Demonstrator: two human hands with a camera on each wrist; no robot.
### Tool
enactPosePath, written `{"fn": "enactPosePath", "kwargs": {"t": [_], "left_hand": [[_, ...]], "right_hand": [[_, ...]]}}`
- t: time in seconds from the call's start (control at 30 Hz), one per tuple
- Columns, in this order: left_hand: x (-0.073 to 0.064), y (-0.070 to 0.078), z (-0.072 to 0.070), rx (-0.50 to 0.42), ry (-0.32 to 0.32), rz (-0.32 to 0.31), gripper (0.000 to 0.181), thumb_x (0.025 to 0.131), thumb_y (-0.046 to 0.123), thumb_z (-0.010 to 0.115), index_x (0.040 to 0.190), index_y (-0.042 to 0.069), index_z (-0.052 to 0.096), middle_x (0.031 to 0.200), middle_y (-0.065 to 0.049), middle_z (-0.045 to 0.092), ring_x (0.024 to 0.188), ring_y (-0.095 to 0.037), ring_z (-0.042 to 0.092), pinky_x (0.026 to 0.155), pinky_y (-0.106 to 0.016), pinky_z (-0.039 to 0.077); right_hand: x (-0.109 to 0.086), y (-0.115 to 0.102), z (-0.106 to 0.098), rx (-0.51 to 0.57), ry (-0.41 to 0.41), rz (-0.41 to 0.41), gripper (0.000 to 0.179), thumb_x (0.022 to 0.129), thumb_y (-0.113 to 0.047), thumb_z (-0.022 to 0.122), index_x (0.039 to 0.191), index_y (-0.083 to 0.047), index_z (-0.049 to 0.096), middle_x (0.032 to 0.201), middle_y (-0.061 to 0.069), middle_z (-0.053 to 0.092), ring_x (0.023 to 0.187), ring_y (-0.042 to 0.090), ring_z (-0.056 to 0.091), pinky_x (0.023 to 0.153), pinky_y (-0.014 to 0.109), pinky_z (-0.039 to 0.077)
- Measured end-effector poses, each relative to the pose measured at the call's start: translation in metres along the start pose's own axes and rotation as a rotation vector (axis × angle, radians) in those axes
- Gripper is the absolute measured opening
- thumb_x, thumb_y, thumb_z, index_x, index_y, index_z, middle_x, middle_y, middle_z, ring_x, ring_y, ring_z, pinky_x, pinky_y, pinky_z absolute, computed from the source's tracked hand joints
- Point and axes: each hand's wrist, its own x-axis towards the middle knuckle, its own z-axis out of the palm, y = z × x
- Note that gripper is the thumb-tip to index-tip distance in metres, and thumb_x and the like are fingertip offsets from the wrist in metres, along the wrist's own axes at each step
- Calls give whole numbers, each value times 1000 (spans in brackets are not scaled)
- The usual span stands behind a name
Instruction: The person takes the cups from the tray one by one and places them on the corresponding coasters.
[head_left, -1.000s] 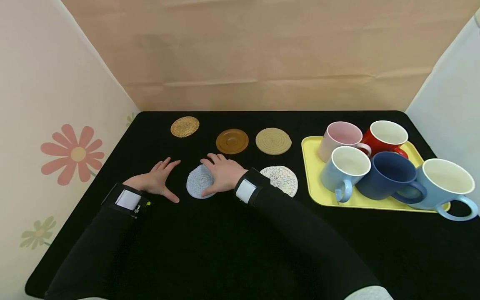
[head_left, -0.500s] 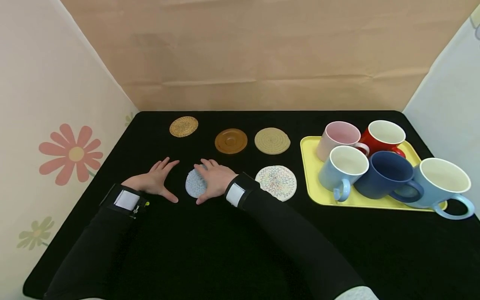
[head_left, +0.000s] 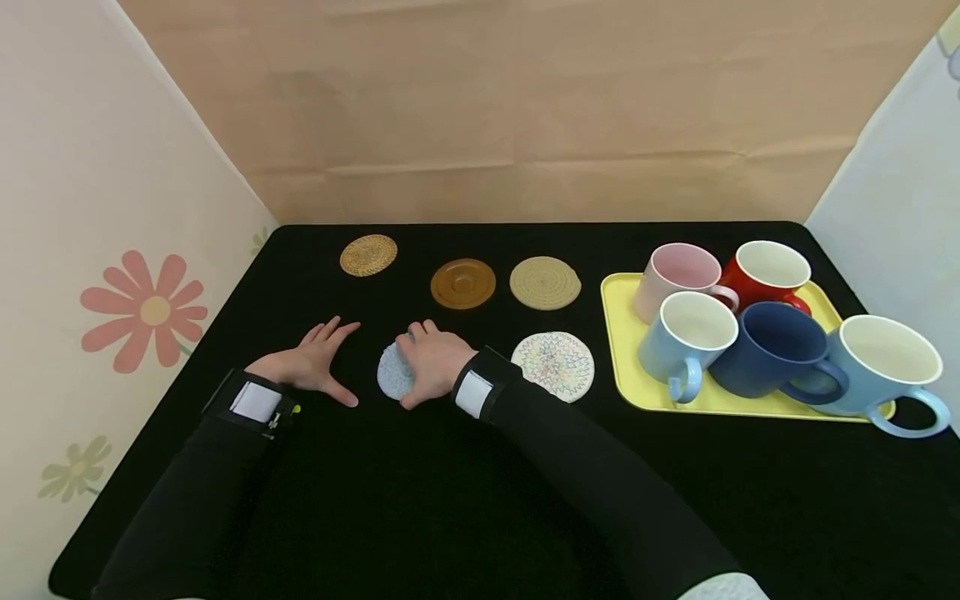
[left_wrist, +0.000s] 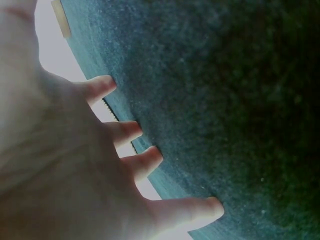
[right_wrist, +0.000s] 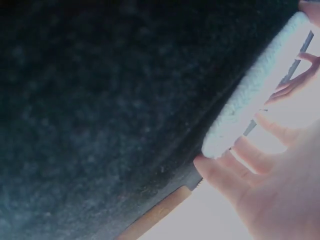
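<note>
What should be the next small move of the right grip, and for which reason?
The right grip should probably tighten slightly on the light blue coaster before moving it. In the right wrist view, its fingertips lie at one edge and its thumb at the opposite edge, so a small squeeze may suffice. The open left grip is apart from the coaster.

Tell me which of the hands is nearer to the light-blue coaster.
Right. The right hand is at the light-blue coaster, covering its right part, with fingertips at its edge. The left hand is to its left, apart from it.
</note>
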Motion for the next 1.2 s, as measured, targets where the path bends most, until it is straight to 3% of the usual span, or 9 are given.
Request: {"fn": "enactPosePath", "kwargs": {"t": [0.63, 1.2], "left_hand": [[2, -2, -2, 8, -22, -10, 126, 65, 46, 87, 153, 5, 6, 152, -36, -10, 135, -59, -6, 104, -72, 8], [-2, -1, -3, 6, -15, 19, 124, 65, 42, 87, 152, 3, 7, 150, -39, -8, 133, -62, -4, 102, -73, 9]], "right_hand": [[-24, 18, 0, 28, -9, 11, 90, 73, -56, 76, 143, -15, 38, 138, 11, 40, 118, 25, 42, 90, 36, 46], [-48, 32, -4, 26, -18, 44, 90, 75, -57, 75, 145, -16, 37, 140, 12, 39, 120, 25, 41, 89, 36, 47]]}}
